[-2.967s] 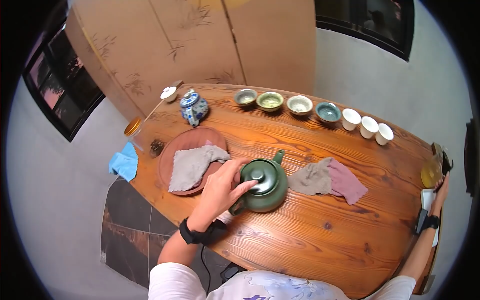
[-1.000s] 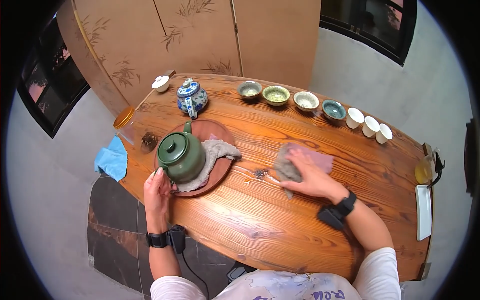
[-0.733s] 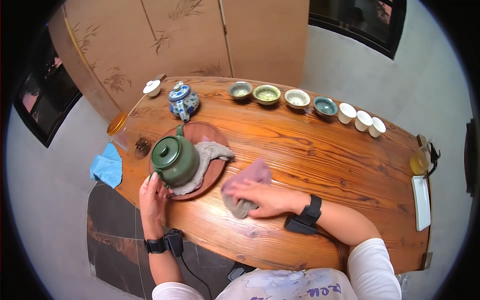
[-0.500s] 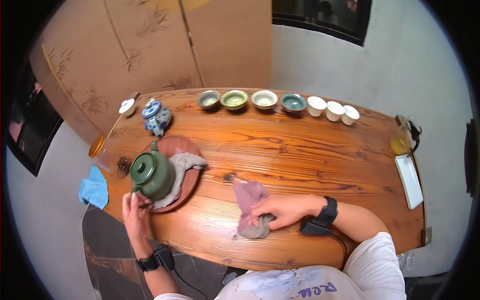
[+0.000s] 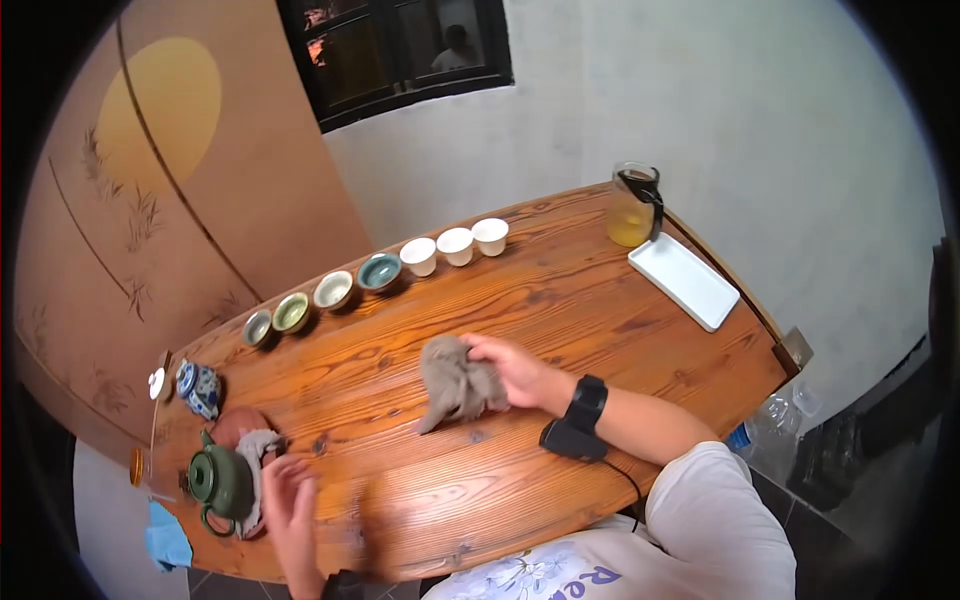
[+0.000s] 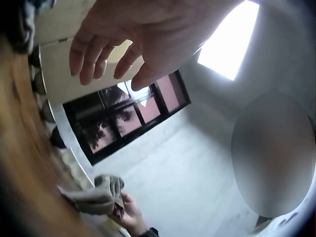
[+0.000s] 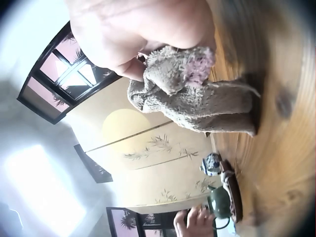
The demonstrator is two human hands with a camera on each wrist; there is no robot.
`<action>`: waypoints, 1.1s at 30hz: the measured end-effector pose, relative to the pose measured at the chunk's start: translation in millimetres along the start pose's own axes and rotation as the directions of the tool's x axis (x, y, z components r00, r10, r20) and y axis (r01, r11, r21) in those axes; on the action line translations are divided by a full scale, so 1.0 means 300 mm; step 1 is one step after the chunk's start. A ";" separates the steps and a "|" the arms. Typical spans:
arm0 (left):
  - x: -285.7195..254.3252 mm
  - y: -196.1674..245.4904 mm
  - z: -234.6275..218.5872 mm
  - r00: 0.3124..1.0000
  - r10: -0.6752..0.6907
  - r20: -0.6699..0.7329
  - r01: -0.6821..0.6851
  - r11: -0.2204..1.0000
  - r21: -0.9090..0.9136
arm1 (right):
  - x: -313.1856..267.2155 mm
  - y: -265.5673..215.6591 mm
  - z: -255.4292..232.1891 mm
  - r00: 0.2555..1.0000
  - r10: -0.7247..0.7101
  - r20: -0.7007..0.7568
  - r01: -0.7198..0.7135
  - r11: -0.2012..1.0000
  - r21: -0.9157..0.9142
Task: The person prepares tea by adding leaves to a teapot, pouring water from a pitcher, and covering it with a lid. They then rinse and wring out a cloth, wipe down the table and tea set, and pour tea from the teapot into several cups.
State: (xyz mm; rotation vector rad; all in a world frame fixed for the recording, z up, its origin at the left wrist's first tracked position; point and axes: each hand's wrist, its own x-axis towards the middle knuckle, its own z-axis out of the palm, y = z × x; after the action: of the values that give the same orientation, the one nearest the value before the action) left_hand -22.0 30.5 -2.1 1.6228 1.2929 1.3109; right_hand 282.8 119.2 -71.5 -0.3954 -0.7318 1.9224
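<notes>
In the head view the right hand (image 5: 520,374) grips a bunched grey-brown cloth (image 5: 458,380) at the middle of the wooden table. Seen from the right wrist, the cloth (image 7: 197,101) hangs in folds from the right hand (image 7: 143,29), with a pinkish patch showing. The left hand (image 5: 292,505) is raised beside the round brown tray (image 5: 238,424), off the green teapot (image 5: 222,482), its fingers loosely bent around nothing. That teapot stands on the tray with a grey cloth (image 5: 258,460) next to it. In the left wrist view the left hand's fingers (image 6: 94,54) hang apart, holding nothing.
Along the far edge stand several bowls (image 5: 333,290) and white cups (image 5: 455,246). A glass pitcher (image 5: 630,215) and a white tray (image 5: 684,282) are at the right end. The blue-and-white teapot (image 5: 198,389) and a blue cloth (image 5: 167,537) are at the left.
My left hand has let go of the green teapot's handle and moved right. The right hand's cloth is now bunched up, grey side showing. The head view has turned right.
</notes>
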 end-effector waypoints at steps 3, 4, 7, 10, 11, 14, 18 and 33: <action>0.078 -0.014 0.184 0.929 -0.078 0.362 0.121 0.988 -0.097 | -0.027 0.032 0.066 0.997 0.005 0.082 -0.011 0.997 0.082; 0.101 -0.030 0.234 0.895 -0.086 0.437 0.139 0.986 -0.091 | -0.034 0.036 0.079 0.995 0.017 0.101 -0.026 0.996 0.086; 0.144 -0.053 0.332 0.744 -0.132 0.655 0.378 0.891 -0.250 | -0.056 0.014 0.104 0.994 0.083 0.065 -0.090 0.991 0.102; 0.163 -0.075 0.347 0.748 -0.178 0.639 0.478 0.812 -0.333 | -0.053 -0.025 0.043 0.988 0.062 -0.142 -0.068 0.997 -0.036; 0.173 -0.107 0.331 0.752 -0.197 0.629 0.491 0.804 -0.335 | -0.054 -0.041 -0.016 0.988 0.074 -0.135 -0.091 0.988 -0.122; 0.177 -0.142 0.297 0.761 -0.318 0.566 0.560 0.763 -0.324 | -0.016 -0.024 -0.044 0.966 0.098 -0.241 -0.140 0.976 -0.167; 0.180 -0.191 0.299 0.827 -0.211 0.521 0.357 0.914 -0.196 | -0.035 -0.073 -0.085 0.962 0.169 -0.216 -0.256 0.836 -0.486; 0.199 -0.234 0.276 0.879 -0.293 0.376 0.259 0.956 0.139 | -0.584 -0.567 -0.330 0.450 -0.879 -0.159 -0.803 -0.320 -0.504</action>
State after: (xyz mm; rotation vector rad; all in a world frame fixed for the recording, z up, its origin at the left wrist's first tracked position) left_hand 38.0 113.7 -71.2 1.5848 1.2803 0.7184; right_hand 535.1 48.0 -45.0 -2.3271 -1.3186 -0.4302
